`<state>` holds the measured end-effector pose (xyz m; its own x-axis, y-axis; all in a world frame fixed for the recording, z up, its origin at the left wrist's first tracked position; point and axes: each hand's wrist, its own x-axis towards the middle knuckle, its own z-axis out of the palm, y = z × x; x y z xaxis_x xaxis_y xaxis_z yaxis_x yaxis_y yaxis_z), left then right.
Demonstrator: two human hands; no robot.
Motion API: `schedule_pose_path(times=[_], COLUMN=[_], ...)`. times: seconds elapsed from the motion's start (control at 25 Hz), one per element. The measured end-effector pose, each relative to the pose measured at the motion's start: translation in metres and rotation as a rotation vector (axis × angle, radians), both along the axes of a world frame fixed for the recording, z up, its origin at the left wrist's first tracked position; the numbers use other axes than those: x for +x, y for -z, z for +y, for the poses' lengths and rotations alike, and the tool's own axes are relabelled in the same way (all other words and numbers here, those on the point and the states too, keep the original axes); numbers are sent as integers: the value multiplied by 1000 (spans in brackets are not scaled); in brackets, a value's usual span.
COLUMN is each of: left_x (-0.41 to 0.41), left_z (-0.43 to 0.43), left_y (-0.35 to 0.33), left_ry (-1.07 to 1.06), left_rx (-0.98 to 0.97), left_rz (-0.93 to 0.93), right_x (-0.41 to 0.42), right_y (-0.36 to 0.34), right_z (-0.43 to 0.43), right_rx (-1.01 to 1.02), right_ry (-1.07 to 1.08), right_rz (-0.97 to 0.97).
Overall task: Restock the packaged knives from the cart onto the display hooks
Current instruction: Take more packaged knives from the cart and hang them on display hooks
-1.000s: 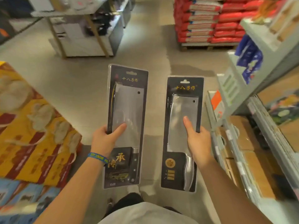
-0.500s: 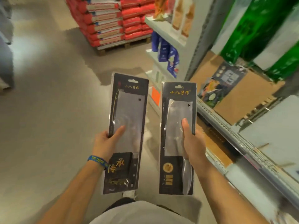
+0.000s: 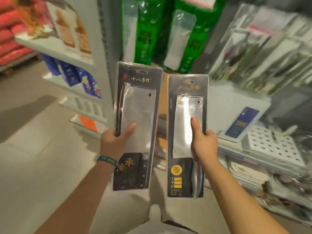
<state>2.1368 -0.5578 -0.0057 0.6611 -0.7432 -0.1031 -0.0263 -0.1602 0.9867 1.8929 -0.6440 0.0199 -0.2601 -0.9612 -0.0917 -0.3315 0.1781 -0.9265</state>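
I hold two packaged cleavers upright in front of me, each in a black card with a clear blister. My left hand (image 3: 114, 141) grips the left packaged knife (image 3: 136, 108) at its left edge, thumb across the blade. My right hand (image 3: 203, 144) grips the right packaged knife (image 3: 185, 115) at its right edge, thumb up the shiny blade. Each card has a hang slot at its top. Behind them hang green packaged knives (image 3: 185, 36) on the display wall. The hooks themselves are blurred and I cannot make them out.
A grey shelf upright (image 3: 108, 48) stands just left of the display. Blue boxes (image 3: 72, 73) sit on the end shelves at left. More blurred packaged knives (image 3: 263, 53) hang at right above a white perforated board (image 3: 270, 146). Red sacks (image 3: 10, 34) are stacked far left.
My view has swung right, from the aisle floor and red sacks round to the knife display. Both hands keep the same grip on their packages, held side by side.
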Motion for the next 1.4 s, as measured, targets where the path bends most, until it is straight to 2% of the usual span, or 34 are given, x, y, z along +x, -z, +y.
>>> schedule_pose_path(times=[0.16,0.32,0.52,0.68,0.84,1.2,1.4], left_x=[-36,-73,-121,-159,-175,-183,-186], left_z=[-83,-156,-208,-229,-243,-279,-298], left_y=[-75,-196,-338,-422,-444,-411,-417], left_ry=[102,147,137,144,190,241,339], left_rx=[-190,-471,-795,-948,-974,-818,-805], left_rz=[-102,-258,-300,-360,-363,-386,-358], right_x=[-40,-83,-134,-162,-190,-235,-233], right_y=[-72,-185,-331,-420,-439,-402,-386], right_z=[-47,-100,-130,-133,-138,-177,-194], right_rx=[-192,-446,-739,-895,-934,-889,-790], right_ry=[86,155,228,273,333,395,350], right_rz=[-38,-103,-120,-93,-101,-102,44])
